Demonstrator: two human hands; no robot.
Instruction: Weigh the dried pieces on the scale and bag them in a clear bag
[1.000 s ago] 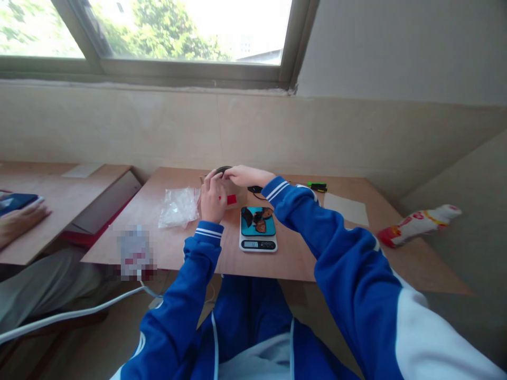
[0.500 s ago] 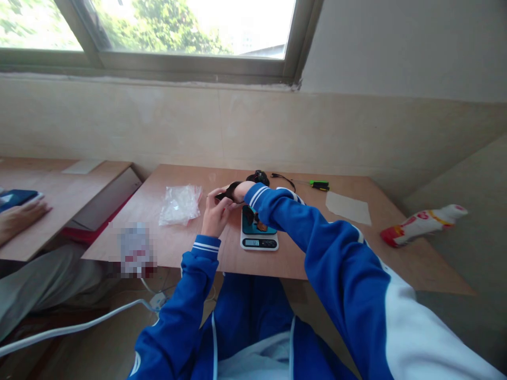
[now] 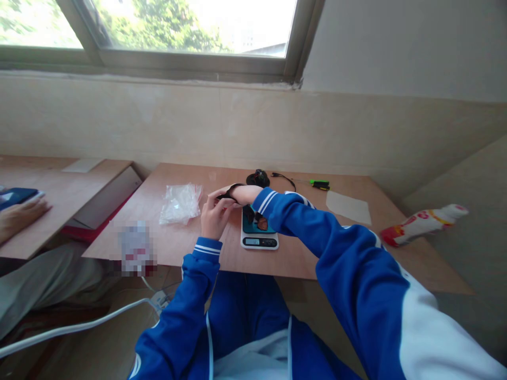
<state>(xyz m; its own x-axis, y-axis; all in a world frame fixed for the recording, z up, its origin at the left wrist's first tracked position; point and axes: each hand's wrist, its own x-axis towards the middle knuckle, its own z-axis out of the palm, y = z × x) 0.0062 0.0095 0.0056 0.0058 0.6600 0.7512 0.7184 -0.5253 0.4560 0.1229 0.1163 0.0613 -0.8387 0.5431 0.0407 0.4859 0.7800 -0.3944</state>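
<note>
A black wristband (image 3: 236, 187) runs around my right wrist. My left hand (image 3: 214, 215) is closed at that wrist, thumb and fingers pinching the band. My right hand (image 3: 220, 193) reaches across to the left, palm side hidden, and its fingers are mostly covered by the left hand. Just below the right forearm sits a white kitchen scale (image 3: 247, 243) with a lit display. Dark and brown pieces (image 3: 261, 222) lie on its blue-green top, partly covered by my sleeve.
Behind my wrist is a black round object (image 3: 258, 178), with a black cable (image 3: 285, 179) and a green-black screwdriver (image 3: 320, 184) beside it. A clear plastic bag (image 3: 180, 205) lies left, a paper sheet (image 3: 348, 207) and bottle (image 3: 422, 224) right. Another person's hand (image 3: 24, 217) rests on the left table.
My right forearm has shifted slightly right and turned, showing more of the wrist with the band around it. My left hand has stayed nearly in place, its fingers drawn closer together.
</note>
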